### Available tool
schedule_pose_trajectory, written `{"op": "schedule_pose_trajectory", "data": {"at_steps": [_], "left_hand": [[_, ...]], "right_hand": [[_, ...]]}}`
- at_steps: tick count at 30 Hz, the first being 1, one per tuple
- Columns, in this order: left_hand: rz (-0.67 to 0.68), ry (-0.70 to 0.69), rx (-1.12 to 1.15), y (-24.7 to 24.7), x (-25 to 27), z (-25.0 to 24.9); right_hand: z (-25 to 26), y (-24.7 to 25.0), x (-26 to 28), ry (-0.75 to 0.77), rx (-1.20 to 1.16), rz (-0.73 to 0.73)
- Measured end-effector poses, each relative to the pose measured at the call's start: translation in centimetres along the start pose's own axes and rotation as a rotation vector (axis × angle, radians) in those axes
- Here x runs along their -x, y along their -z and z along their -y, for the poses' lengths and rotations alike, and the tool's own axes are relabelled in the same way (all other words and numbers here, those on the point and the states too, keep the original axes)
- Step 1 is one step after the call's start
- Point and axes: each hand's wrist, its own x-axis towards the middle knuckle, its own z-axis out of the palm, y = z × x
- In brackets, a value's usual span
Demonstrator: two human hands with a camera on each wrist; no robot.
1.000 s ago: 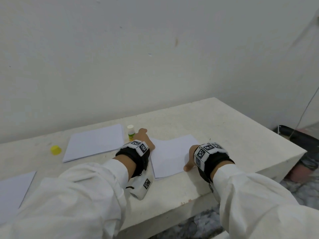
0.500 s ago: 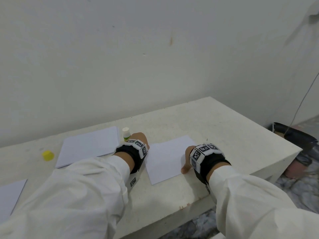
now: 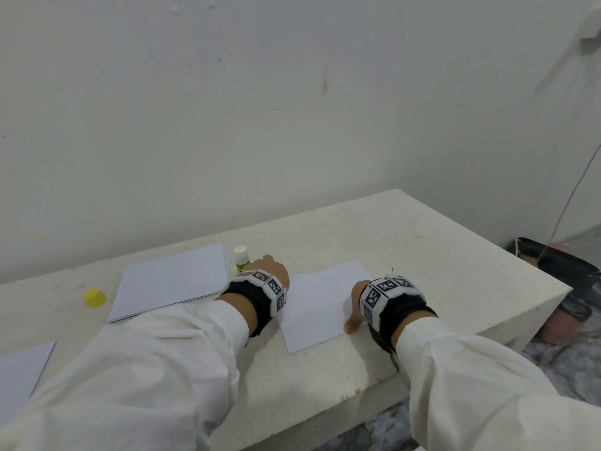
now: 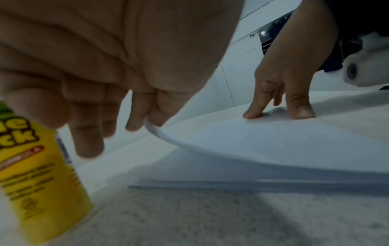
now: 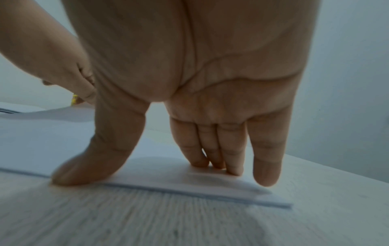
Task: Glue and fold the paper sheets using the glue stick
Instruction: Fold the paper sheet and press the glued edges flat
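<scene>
White paper sheet (image 3: 320, 301) lies on the pale stone-topped bench (image 3: 422, 255), near its front edge, between the two hands. Left hand (image 3: 271, 271) pinches the sheet's left edge between thumb and fingers, lifting that edge into a curl off the bench; seen clearly in the left wrist view (image 4: 155, 128). Right hand (image 3: 356, 304) has fingers straight, thumb and fingertips (image 5: 229, 166) pressing down on the sheet's right edge, holding it flat. Yellow glue stick with white top (image 3: 241, 259) stands upright just beside the left hand, uncapped; whether the hand touches it, cannot tell. Small yellow cap (image 3: 94, 297) sits apart on the bench, further left. Stack of white paper (image 3: 172, 281) lies between cap and glue stick. Another white sheet (image 3: 19, 369) at the far left edge. White sleeves, black wrist straps with marker cubes on both arms.
</scene>
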Motion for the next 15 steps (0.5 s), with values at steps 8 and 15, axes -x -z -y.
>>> {"op": "schedule_pose_trajectory", "data": {"at_steps": [8,15], "left_hand": [[0.0,-0.134,0.248,0.6,0.4,0.2],[0.249,-0.014,0.8,-1.0,3.7,-0.6]], "right_hand": [[0.3,0.8,0.6,0.005,0.014,0.023],[0.6,0.2,-0.4,-0.031,0.011,0.04]]}}
